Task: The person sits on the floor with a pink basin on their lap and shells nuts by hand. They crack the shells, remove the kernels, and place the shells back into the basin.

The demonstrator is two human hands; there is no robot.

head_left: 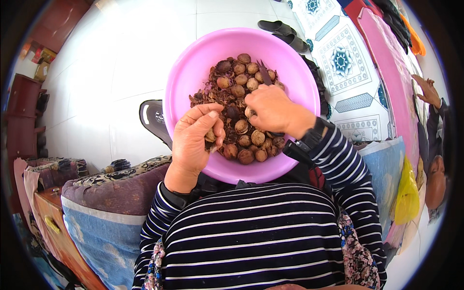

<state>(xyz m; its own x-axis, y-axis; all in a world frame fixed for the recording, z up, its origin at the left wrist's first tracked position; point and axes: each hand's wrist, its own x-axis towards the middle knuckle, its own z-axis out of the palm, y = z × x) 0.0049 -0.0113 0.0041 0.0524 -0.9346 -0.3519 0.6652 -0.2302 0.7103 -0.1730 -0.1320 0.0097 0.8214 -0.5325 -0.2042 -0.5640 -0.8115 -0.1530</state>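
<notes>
A wide pink plastic basin (185,61) stands before me, holding several walnuts (246,156) and a bed of brown husk scraps (212,96). Over its left side, my left hand (195,134) is closed around a walnut (210,136), mostly hidden by the fingers. My right hand (275,107) is curled over the right part of the basin, a pale walnut (249,111) partly showing at its fingertips. Beyond its knuckles, a dark pointed blade (265,74), perhaps of scissors or a knife, lies among the nuts. Whether this hand also touches the blade's handle is hidden.
Dark slippers (277,27) lie on the tiled floor behind the basin. Left of it is a dark glossy object (156,119). Covered seating (108,210) flanks me. A yellow plastic bag (406,195) hangs at right, near another person's hand (427,90).
</notes>
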